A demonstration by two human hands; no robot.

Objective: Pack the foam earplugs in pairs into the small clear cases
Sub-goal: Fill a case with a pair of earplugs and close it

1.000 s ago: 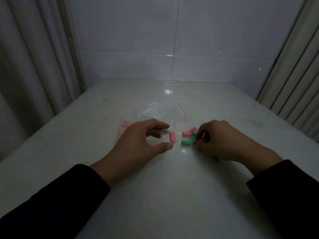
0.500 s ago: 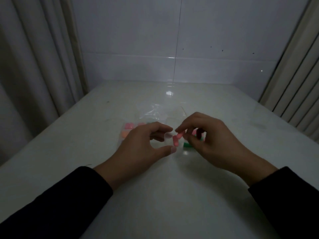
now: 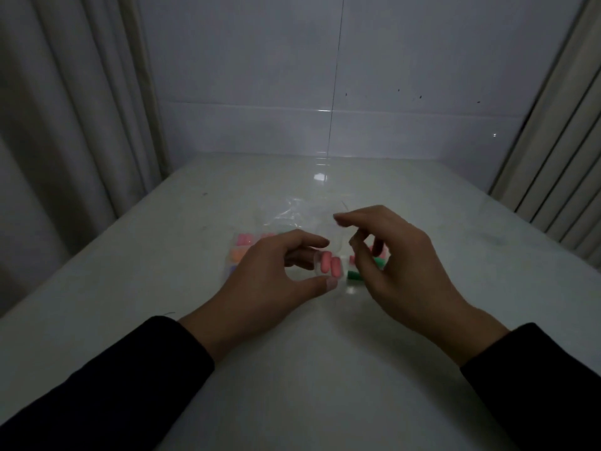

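Observation:
My left hand (image 3: 276, 271) pinches a small clear case (image 3: 338, 255) between thumb and forefinger; two pink earplugs (image 3: 330, 266) lie side by side in it. My right hand (image 3: 400, 262) hovers just right of the case with fingers spread and curled, holding nothing I can see. A green earplug (image 3: 354, 274) lies on the table under that hand, and more loose plugs are partly hidden behind its fingers. Behind my left hand sit packed cases with pink and orange earplugs (image 3: 242, 247).
A crumpled clear plastic bag (image 3: 302, 211) lies on the white table (image 3: 325, 369) behind the hands. Tiled wall at the back, curtains at both sides.
My right hand picked a pink earplug from the loose pile, brought it to the case and let it go inside; the case now holds two pink plugs instead of one.

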